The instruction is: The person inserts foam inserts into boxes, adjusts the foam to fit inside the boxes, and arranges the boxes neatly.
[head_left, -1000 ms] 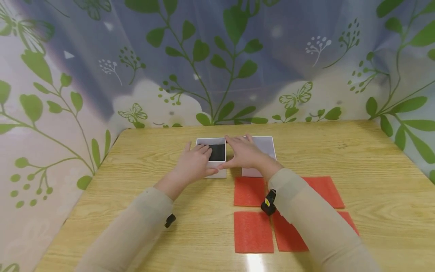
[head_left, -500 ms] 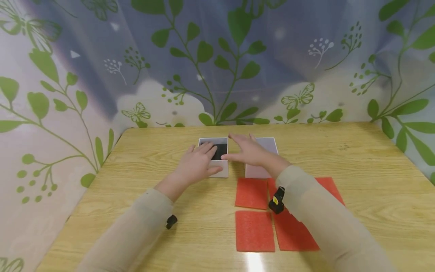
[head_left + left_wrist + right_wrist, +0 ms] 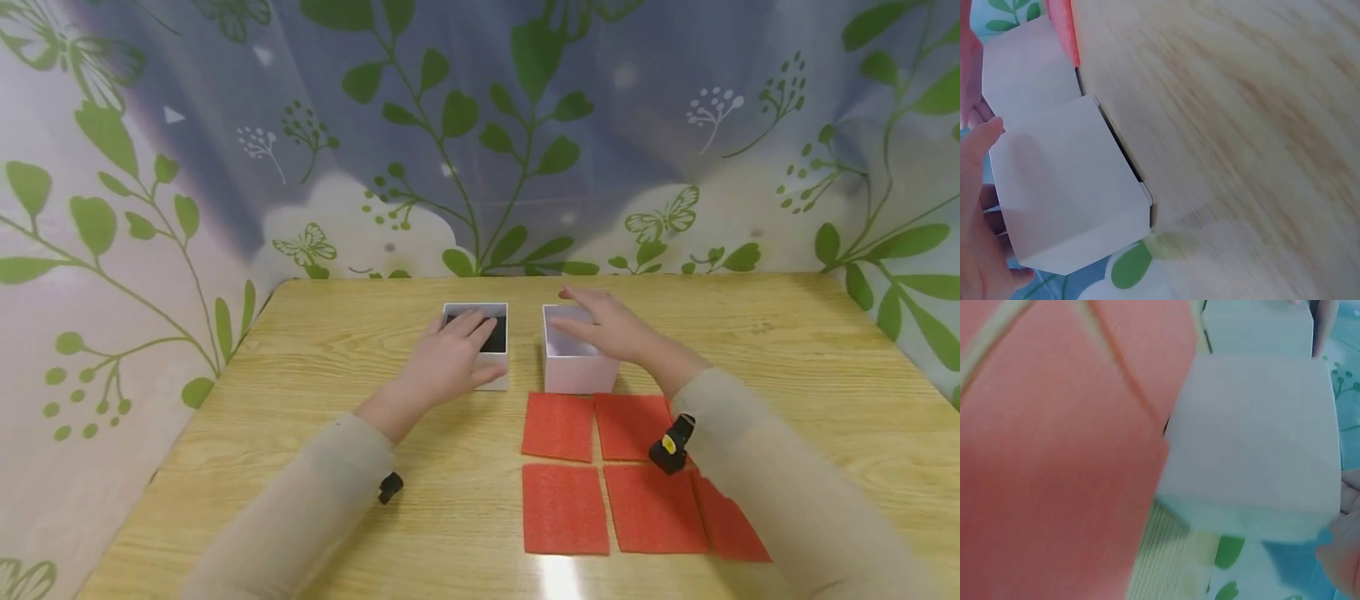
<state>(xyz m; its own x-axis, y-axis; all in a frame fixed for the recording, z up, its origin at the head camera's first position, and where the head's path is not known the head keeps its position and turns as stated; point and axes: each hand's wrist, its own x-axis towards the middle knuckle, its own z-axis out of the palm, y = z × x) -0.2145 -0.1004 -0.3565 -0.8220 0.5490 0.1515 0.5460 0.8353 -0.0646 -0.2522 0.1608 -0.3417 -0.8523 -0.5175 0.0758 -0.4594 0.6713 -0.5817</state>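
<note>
Hands over two small white boxes on wooden worktop (image 3: 337,367). Left hand (image 3: 450,358) rests on near side of left box (image 3: 480,346), fingers straight across its open top, thumb along front wall; dark lining shows inside, beyond fingertips. Left wrist view: thumb (image 3: 982,140) lies against box's white side (image 3: 1066,187). Right hand (image 3: 611,329) lies flat and spread over right box (image 3: 573,362), fingers reaching across its open top toward left hand. Boxes stand near each other with a gap between. Red foam squares (image 3: 558,425) lie just behind right hand, under right forearm, in two rows; nearest row sits just beside right box. Leaf-print curtain (image 3: 480,142) hangs beyond both hands.
</note>
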